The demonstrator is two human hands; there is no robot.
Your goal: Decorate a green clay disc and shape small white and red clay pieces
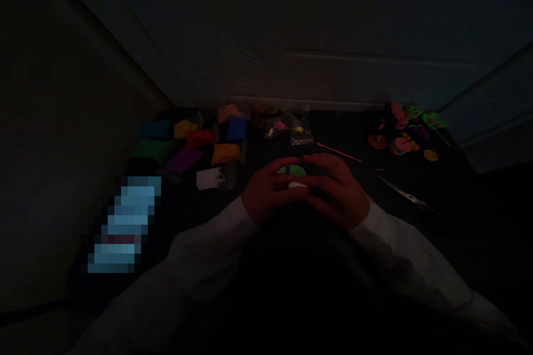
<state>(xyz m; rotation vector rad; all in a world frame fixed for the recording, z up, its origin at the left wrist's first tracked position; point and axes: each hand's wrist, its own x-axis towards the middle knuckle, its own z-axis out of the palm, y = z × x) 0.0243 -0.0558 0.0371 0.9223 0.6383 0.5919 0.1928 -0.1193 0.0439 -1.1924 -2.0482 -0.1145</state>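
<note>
In the dim middle of the head view, my left hand [266,194] and my right hand [339,191] meet with curled fingers around a small modelling clay piece. Its green part [298,170] is rounded and crossed by a dark blue stripe. A white clay lump [297,184] shows just below it, between the fingertips. Whether the white lump is joined to the green part cannot be made out. My fingers hide the sides of the piece.
Bags of coloured clay [227,153] lie to the left, with a torn white packet [210,178] nearest. A blurred lit screen [125,224] is at far left. Behind my hands are clear bags [302,132] and a pink stick tool [339,152]. Scissors [406,194] and clay figures [402,146] lie right.
</note>
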